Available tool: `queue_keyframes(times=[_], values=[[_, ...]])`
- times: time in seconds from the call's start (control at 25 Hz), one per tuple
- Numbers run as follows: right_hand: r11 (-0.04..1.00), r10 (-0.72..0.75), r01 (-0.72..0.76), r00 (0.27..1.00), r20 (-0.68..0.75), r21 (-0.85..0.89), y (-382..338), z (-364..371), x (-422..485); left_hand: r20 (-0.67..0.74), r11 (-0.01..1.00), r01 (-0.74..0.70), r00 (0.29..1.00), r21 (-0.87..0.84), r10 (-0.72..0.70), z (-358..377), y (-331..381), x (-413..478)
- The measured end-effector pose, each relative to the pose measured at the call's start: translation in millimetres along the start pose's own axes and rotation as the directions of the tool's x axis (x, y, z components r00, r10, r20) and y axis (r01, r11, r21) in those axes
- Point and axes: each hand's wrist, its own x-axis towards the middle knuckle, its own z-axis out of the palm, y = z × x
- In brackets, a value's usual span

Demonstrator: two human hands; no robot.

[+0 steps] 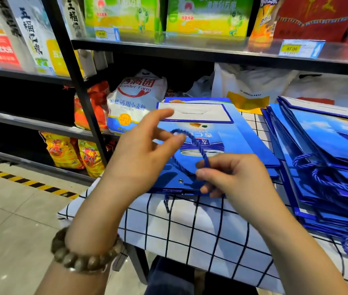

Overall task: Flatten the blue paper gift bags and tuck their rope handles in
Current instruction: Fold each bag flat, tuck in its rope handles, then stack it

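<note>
L hand (139,160), R hand (230,177) pinch rope handle (199,148); bag (243,143) on checked cloth (190,231); shop shelves (168,45) behind.

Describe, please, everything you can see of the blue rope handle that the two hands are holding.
The rope handle is a twisted blue cord with a slight sheen. It arches in a loop, lifted above the flattened blue bag that lies on the checked cloth. The left hand pinches the top of the loop; the right hand pinches it lower, near the bag's mouth. Another strand runs down toward a metal eyelet.
</note>
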Motion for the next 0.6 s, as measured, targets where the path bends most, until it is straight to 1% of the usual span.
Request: queue_keyframes(times=[0.04,0.08,0.12,0.2,0.28,0.32,0.4,0.52,0.6], values=[[1.000,-0.008,0.008,1.000,-0.003,0.002,-1.1,-2.0,4.2,-0.014,0.991,-0.026,0.999,0.127,0.028,-1.1,-11.8,-6.6],[0.999,-0.026,0.026,1.000,0.013,-0.037,-1.5,-2.9,8.2,-0.014,0.974,-0.054,0.998,0.219,0.058,-2.6,-21.5,-14.3],[0.994,-0.048,0.052,0.998,0.040,-0.101,-1.0,-2.6,11.8,0.003,0.958,-0.088,0.996,0.274,0.091,-4.4,-29.9,-22.1],[0.968,-0.089,0.105,0.993,0.083,-0.226,1.6,0.3,18.2,0.082,0.919,-0.169,0.985,0.356,0.149,-7.3,-43.7,-32.5],[0.961,-0.098,0.118,0.991,0.091,-0.251,4.2,4.1,22.4,0.153,0.862,-0.244,0.969,0.444,0.195,-8.3,-51.2,-36.2],[0.969,-0.092,0.111,0.991,0.095,-0.221,4.5,5.8,23.1,0.170,0.838,-0.270,0.962,0.473,0.214,-7.8,-53.9,-36.3],[0.975,-0.092,0.112,0.990,0.108,-0.193,5.2,8.4,24.0,0.170,0.835,-0.274,0.961,0.477,0.218,-7.7,-55.0,-33.9],[0.952,-0.108,0.141,0.986,0.130,-0.273,5.9,8.4,23.4,0.146,0.862,-0.236,0.971,0.449,0.190,-10.8,-53.1,-29.1],[0.945,-0.104,0.140,0.985,0.135,-0.295,6.6,8.4,22.9,0.164,0.853,-0.242,0.969,0.463,0.186,-11.2,-50.4,-28.7]])
